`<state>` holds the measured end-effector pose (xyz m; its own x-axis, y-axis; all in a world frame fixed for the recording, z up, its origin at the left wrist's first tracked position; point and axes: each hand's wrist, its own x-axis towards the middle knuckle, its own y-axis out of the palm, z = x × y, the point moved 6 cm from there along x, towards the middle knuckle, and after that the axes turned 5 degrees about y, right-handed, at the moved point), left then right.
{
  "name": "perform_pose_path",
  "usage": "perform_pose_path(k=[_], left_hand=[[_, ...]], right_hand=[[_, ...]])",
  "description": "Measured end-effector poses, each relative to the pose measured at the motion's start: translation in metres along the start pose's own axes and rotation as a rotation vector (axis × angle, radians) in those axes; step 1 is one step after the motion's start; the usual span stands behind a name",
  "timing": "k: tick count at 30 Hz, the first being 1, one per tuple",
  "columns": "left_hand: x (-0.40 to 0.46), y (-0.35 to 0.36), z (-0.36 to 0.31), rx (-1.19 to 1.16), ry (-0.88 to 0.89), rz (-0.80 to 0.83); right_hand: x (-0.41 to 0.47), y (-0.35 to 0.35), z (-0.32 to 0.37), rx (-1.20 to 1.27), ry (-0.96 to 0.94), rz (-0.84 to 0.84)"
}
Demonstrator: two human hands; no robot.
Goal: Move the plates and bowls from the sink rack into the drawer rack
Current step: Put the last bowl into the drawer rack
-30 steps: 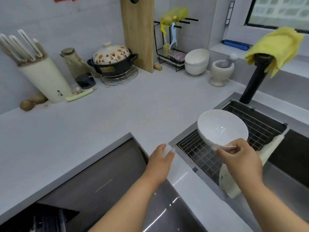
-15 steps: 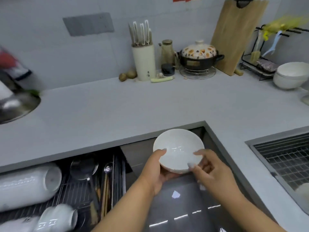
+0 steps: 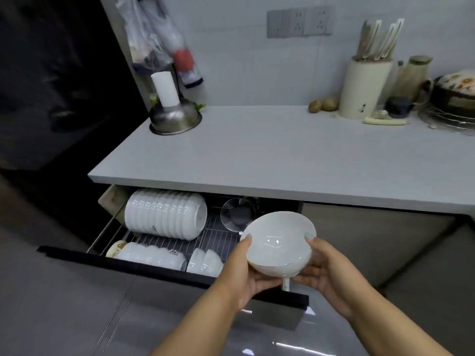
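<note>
A white bowl [image 3: 279,241] is held in both hands above the right end of the open drawer rack [image 3: 218,235]. My left hand [image 3: 250,274] cups it from the left and below, thumb on the rim. My right hand [image 3: 327,272] grips its right side. The bowl tilts towards me. In the drawer lie a long row of white bowls on their sides [image 3: 165,214], a nearer row of white bowls [image 3: 151,254], a short stack of small bowls [image 3: 205,262] and a clear glass dish [image 3: 237,214]. The sink rack is out of view.
The grey countertop [image 3: 282,155] overhangs the drawer. On it stand a steel bowl with a white roll [image 3: 174,116], a knife block [image 3: 363,88], potatoes [image 3: 322,105] and a flowered pot [image 3: 456,91]. The drawer's black front panel [image 3: 159,269] runs below my hands. Dark space lies to the left.
The view swung left from the sink to the open drawer. The bowl, first lifted by my right hand alone, is now held in both hands over the drawer rack.
</note>
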<state>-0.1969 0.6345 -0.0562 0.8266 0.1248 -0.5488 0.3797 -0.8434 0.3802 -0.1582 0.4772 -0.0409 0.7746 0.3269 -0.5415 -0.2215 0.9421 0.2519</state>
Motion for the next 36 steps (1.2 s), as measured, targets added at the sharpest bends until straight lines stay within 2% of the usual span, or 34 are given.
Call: perform_pose_path(k=[3,6,13,19,24,29,36], left_hand=[[-0.004,-0.044,-0.009,0.122,0.040,-0.066],[-0.007,-0.090,-0.022,0.226,0.120,-0.215],[-0.005,-0.175,-0.039,0.524,0.202,-0.428],[-0.002,-0.207,-0.050,0.681,0.327,-0.451],[0.021,-0.221,-0.065,0.949,0.355,-0.419],[0.056,-0.233,-0.069,1.139,0.295,-0.378],[0.100,-0.253,-0.061,1.609,0.154,-0.289]], right_hand=[[0.011,0.033,-0.010,-0.062,0.003,-0.027],[0.022,0.058,-0.013,-0.152,0.000,-0.048],[0.084,0.071,-0.027,-0.404,-0.001,-0.168],[0.153,0.073,-0.056,-0.674,0.064,-0.265],[0.190,0.100,-0.068,-0.846,0.133,-0.260],[0.220,0.115,-0.086,-1.064,0.231,-0.214],[0.246,0.128,-0.116,-1.194,0.305,-0.117]])
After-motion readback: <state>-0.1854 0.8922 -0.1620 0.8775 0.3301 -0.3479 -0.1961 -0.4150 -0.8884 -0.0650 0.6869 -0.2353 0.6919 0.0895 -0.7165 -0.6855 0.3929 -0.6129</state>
